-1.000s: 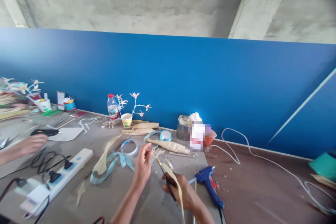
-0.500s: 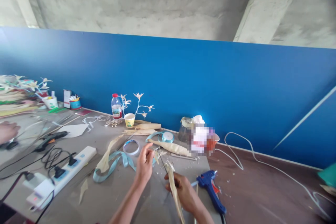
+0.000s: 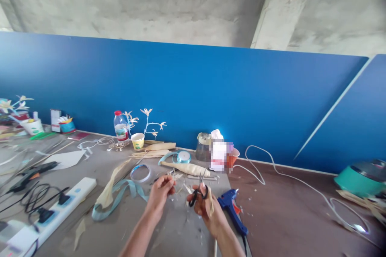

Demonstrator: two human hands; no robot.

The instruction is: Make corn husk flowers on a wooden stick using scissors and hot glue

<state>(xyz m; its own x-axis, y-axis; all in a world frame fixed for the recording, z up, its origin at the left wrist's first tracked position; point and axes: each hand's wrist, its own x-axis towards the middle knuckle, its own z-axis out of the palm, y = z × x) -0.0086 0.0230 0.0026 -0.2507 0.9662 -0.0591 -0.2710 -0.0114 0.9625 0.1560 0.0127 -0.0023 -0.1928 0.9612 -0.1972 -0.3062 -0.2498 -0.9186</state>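
My right hand [image 3: 208, 211] is closed around the black-handled scissors [image 3: 197, 195], whose blades point up and away from me. A narrow piece of dried husk [image 3: 211, 204] shows against the same hand. My left hand [image 3: 163, 190] is held in a pinch to the left of the scissors; anything between its fingertips is too small to make out. Small husk scraps [image 3: 181, 186] lie between and beyond the hands. Behind them rests a long pale husk bundle [image 3: 189, 169]. To the right of my right hand lies a blue glue gun [image 3: 233, 209].
Light blue ribbon [image 3: 99, 213] curls beside another husk [image 3: 108, 190], near a tape roll [image 3: 140, 173]. A power strip [image 3: 68, 204] with plugs and cables lies left. Along the blue partition stand a bottle [image 3: 121, 126], a yellow cup [image 3: 138, 141] with flower stems, and a jar [image 3: 203, 147].
The view has swung right. Scissors now show plainly in my right hand, and the long husk strip that hung from it is no longer visible. My left fingers have curled into a pinch.
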